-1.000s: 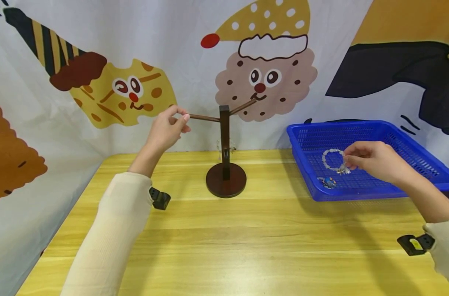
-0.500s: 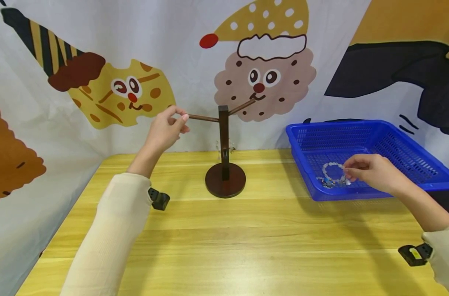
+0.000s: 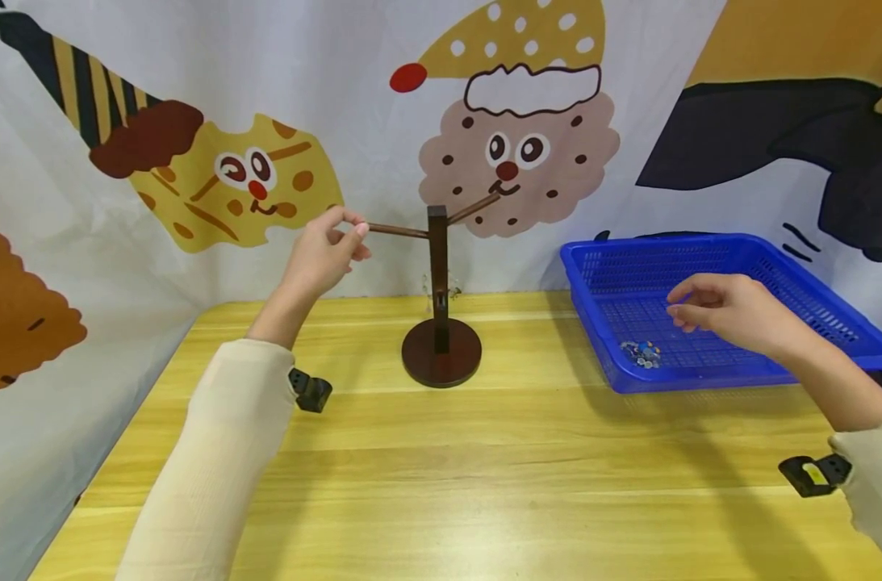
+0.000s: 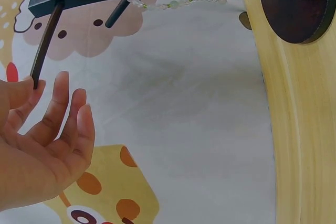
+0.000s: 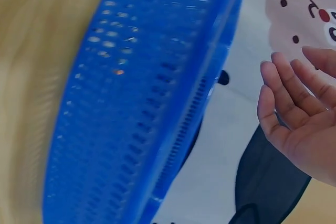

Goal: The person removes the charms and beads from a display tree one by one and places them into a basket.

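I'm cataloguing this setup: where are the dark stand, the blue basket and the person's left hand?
Dark stand (image 3: 439,262): head view, on its upright post.
Blue basket (image 3: 702,380): head view, on its front wall.
Left hand (image 4: 44,157): left wrist view, on the palm.

Inscriptions: none legible. Printed backdrop (image 3: 371,145): no readable lettering (purely pictorial where visible). Blue basket (image 3: 702,380), dark stand (image 3: 438,270), wooden table (image 3: 441,468): no readable label, brand or number. Black wrist devices (image 3: 795,476): details too small to read.
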The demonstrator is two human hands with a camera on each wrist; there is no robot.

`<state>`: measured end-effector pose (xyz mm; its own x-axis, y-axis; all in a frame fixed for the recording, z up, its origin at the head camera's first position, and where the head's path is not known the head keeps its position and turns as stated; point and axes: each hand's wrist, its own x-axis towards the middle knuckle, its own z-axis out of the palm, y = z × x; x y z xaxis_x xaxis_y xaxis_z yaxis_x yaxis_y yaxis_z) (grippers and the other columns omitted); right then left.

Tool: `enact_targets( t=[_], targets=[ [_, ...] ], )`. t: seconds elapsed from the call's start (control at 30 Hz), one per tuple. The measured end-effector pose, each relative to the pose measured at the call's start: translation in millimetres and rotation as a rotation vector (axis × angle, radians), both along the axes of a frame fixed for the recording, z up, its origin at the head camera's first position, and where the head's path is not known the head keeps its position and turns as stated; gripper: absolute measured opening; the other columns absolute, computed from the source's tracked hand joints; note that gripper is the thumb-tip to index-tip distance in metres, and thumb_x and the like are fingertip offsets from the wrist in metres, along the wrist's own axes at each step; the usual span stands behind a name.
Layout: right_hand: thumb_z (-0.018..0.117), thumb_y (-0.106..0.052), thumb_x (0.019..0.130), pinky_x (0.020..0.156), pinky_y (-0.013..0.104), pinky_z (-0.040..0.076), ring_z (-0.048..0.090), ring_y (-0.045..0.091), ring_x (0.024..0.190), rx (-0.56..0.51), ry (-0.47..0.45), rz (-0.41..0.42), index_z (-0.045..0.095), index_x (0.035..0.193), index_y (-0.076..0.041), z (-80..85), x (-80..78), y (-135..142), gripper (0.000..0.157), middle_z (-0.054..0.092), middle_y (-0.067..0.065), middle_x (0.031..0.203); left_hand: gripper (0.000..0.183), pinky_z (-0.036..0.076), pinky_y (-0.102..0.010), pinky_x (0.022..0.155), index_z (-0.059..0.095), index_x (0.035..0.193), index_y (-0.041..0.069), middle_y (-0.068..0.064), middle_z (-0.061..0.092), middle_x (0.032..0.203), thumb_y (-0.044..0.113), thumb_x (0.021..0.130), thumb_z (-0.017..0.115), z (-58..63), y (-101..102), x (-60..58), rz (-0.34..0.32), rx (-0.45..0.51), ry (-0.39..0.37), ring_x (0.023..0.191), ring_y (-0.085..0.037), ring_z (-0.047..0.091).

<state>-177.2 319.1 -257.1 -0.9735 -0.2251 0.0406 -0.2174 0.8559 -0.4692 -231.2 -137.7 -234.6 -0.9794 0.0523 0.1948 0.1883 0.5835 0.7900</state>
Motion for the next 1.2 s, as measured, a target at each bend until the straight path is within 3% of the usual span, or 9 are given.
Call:
enact_targets(
  t=[0.33,0.73,0.93,1.2],
  targets=[
    [0.058,-0.025,0.091,0.059,0.029,0.043,0.059,0.014,0.07,-0.019,-0.002,0.013,0.06,0.109,-0.004,19.0,-11.5,-36.0,0.028,0.066,0.003,0.078,0.029,0.046,-0.034,0.071,0.053,0.112,0.01,-0.014,0.064,0.089,0.032,0.096,0.044,0.3,-0.2,0.4,0.008,0.01,-0.011,0.084,-0.021,0.058],
    [0.057,-0.021,0.091,0.057,0.03,0.042,0.059,0.016,0.07,-0.081,0.024,0.149,0.062,0.103,-0.006,20.6,-25.2,-87.1,0.02,0.065,0.003,0.076,0.029,0.046,-0.035,0.073,0.053,0.112,0.01,-0.014,0.064,0.088,0.032,0.096,0.044,1.2,1.1,1.3,0.005,0.022,-0.017,0.084,-0.021,0.057],
    [0.057,-0.013,0.09,0.059,0.033,0.043,0.059,0.017,0.07,-0.109,0.035,0.175,0.064,0.099,-0.007,21.2,-30.5,-111.1,0.013,0.065,0.002,0.074,0.028,0.047,-0.036,0.073,0.053,0.112,0.011,-0.013,0.064,0.088,0.032,0.096,0.044,1.1,0.9,0.5,0.004,0.023,-0.015,0.084,-0.021,0.057],
    [0.055,-0.015,0.091,0.059,0.034,0.043,0.056,0.019,0.065,-0.117,0.082,0.26,0.063,0.102,-0.003,25.5,-40.6,-132.2,0.018,0.064,0.005,0.074,0.028,0.046,-0.036,0.074,0.053,0.112,0.011,-0.013,0.064,0.089,0.033,0.096,0.044,0.2,0.0,-0.2,0.008,0.024,-0.023,0.085,-0.021,0.058]
  ],
)
